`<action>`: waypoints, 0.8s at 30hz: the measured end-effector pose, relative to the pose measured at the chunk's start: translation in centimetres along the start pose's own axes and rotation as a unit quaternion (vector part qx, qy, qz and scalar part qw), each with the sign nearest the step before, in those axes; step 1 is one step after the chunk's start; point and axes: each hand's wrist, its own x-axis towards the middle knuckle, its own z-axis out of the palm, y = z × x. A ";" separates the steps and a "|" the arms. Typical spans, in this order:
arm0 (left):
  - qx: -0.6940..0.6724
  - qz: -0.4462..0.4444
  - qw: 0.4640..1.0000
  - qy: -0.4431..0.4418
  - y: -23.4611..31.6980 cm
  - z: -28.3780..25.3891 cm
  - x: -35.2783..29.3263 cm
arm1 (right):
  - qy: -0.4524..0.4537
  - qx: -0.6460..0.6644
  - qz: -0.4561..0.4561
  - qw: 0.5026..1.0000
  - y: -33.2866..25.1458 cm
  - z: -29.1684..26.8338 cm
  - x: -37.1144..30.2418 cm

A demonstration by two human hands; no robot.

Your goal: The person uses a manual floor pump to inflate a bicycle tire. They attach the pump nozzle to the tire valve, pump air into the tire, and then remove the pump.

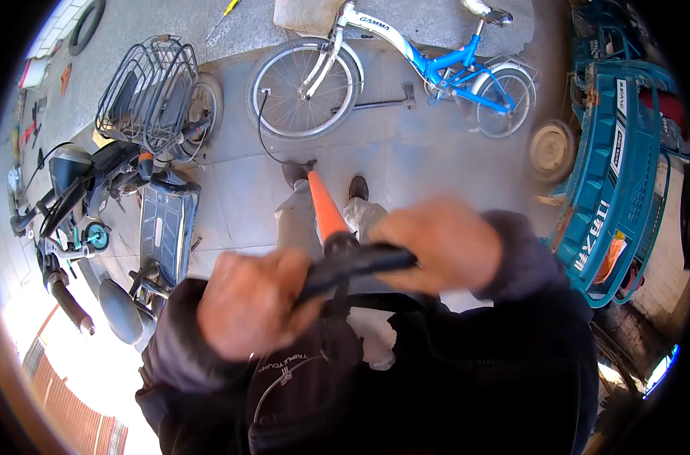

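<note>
An orange floor pump [327, 205] stands upright in front of me, its base beside my left shoe. Both hands are closed round its black crossbar handle [352, 265]: my left hand [258, 303] on the left end, my right hand [440, 246] on the right end. Both hands are somewhat blurred. A black hose [263, 136] runs from the pump's foot up to the front wheel [305, 89] of a blue and white bicycle [428, 64], where its end sits at the rim by the tyre.
To the left are an electric scooter [167, 227] and a black wire basket [148, 91] over a wheel. A teal cargo tricycle [610, 174] stands at the right, its wheel [553, 150] nearby. A loose tyre [87, 26] and a yellow-handled tool [230, 7] lie farther off.
</note>
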 end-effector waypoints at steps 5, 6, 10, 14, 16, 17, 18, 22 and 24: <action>0.086 -0.036 0.995 -0.020 -6.4 6.6 2.7 | 0.004 -0.105 0.068 0.992 4.7 7.3 2.8; 0.091 -0.051 0.994 -0.026 -9.1 10.0 4.0 | 0.000 -0.124 0.089 0.988 7.4 10.2 3.9; 0.087 -0.096 0.991 -0.024 -17.4 18.5 5.8 | -0.023 -0.159 0.102 0.982 14.6 18.2 7.9; 0.092 -0.105 0.990 -0.028 -23.3 22.5 8.4 | -0.019 -0.163 0.118 0.979 20.7 22.8 12.3; 0.103 -0.115 0.987 -0.045 -23.4 23.0 8.7 | -0.024 -0.154 0.139 0.978 20.7 23.2 12.3; 0.104 -0.112 0.987 -0.041 -23.0 23.0 8.5 | -0.021 -0.151 0.148 0.977 20.7 23.3 11.7; 0.098 -0.113 0.988 -0.042 -22.3 22.9 8.3 | -0.013 -0.149 0.155 0.977 20.4 23.4 11.1; 0.076 -0.076 0.994 -0.038 -16.5 18.0 6.3 | -0.012 -0.105 0.129 0.986 15.1 17.9 7.3; 0.058 -0.045 0.996 -0.056 -10.9 10.9 4.9 | -0.007 -0.078 0.089 0.993 10.1 11.5 4.7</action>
